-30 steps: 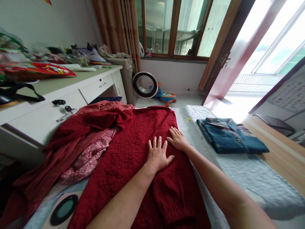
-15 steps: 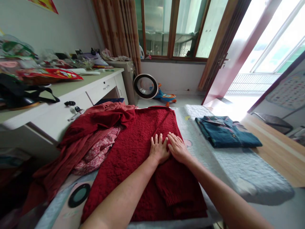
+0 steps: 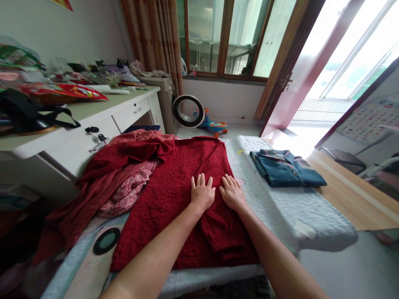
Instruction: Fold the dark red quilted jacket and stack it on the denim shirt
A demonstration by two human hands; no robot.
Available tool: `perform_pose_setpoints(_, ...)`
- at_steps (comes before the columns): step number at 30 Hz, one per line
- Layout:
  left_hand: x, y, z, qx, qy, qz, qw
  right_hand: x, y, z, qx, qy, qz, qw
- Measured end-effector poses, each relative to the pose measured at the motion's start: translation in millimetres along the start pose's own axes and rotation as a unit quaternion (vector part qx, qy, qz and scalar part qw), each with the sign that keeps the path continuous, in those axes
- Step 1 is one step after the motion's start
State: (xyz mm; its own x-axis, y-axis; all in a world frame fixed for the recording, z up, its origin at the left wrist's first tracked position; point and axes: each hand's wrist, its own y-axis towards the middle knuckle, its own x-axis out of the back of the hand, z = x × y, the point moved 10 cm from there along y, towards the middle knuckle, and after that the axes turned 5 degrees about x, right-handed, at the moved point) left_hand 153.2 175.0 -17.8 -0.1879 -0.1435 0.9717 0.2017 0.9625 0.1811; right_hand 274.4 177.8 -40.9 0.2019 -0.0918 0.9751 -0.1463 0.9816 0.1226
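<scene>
A dark red textured jacket (image 3: 174,207) lies spread over the padded cloth in front of me, one sleeve with a gathered cuff (image 3: 222,243) folded across its right part. My left hand (image 3: 202,192) rests flat on the garment near the upper end of that sleeve, fingers spread. Close beside it, my right hand (image 3: 232,192) lies palm down along the jacket's right edge, its fingers stretched out. A gap of red fabric shows between the two hands. The jacket's other sleeve (image 3: 140,153) trails left over a heap of clothes.
Left of the jacket is a heap of reddish and flower-patterned clothes (image 3: 127,195). A folded denim garment (image 3: 286,168) sits to the right on the pale quilted cloth (image 3: 314,216). A cluttered white desk (image 3: 28,145) stands at left; an open washing machine door (image 3: 188,111) is ahead.
My hands have moved apart; they were touching before. The left has slid slightly left across the jacket, while the right stays by its edge. The view has shifted a little.
</scene>
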Motion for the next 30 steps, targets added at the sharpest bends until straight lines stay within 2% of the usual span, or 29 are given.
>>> perform_pose_setpoints(3,3.1,-21,-19,-0.042,-0.016,0.008,0.999,-1,0,0,0.002,-0.005,0.009,1.000)
perform_pose_setpoints(6,-6.4,-44,-31,-0.070,-0.039,0.045,0.996,0,0,1,0.002,-0.007,0.010,1.000)
perform_pose_setpoints(11,-15.8,-63,-23,-0.059,-0.027,0.038,0.997,0,0,-2,-0.004,0.019,0.015,1.000)
perform_pose_setpoints(16,-16.5,-66,-18,-0.053,-0.017,0.040,0.998,-6,1,-24,-0.034,0.053,0.035,0.997)
perform_pose_setpoints(21,-14.4,-67,-19,-0.054,-0.017,0.030,0.998,7,1,-38,-0.059,0.090,-0.006,0.994)
perform_pose_setpoints(23,-13.2,-67,-19,-0.055,-0.019,0.024,0.998,17,-6,-28,-0.055,0.103,-0.042,0.992)
perform_pose_setpoints(25,-13.1,-67,-19,-0.056,-0.018,0.025,0.998,25,-18,-3,-0.009,0.113,-0.064,0.992)
perform_pose_setpoints(28,-15.9,-67,-19,-0.056,-0.014,0.043,0.997,22,-42,41,0.095,0.125,-0.032,0.987)
perform_pose_setpoints(30,-17.2,-66,-20,-0.053,-0.012,0.050,0.997,16,-56,54,0.114,0.119,-0.007,0.986)
